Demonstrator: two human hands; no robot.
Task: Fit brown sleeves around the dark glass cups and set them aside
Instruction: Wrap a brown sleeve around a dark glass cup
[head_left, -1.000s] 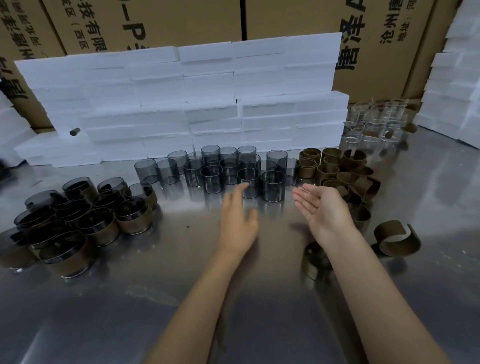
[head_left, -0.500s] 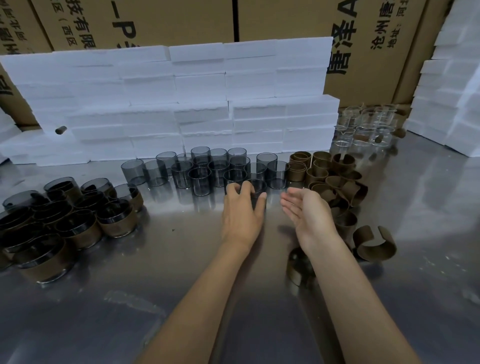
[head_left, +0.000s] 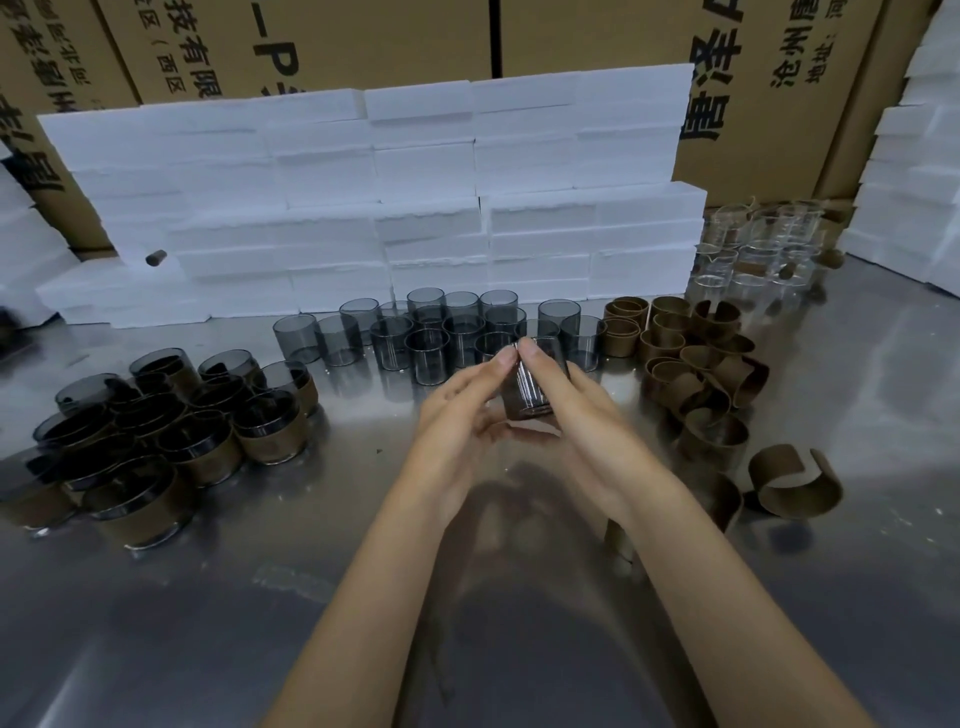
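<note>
Both hands hold 1 dark cup (head_left: 530, 387) up off the table (head_left: 519, 649), in front of the bare cups (head_left: 431, 338). The left hand (head_left: 457, 415) and right hand (head_left: 582, 410) curl around its sides, and their fingertips (head_left: 506, 357) meet at the top. Brown shows near its bottom, so the step looks like fitting a sleeve on. I cannot tell if it is fully on. Next it likely needs a snug press, then a move left to the done cups (head_left: 156, 421). Spare sleeves (head_left: 691, 358) lie to the right.
</note>
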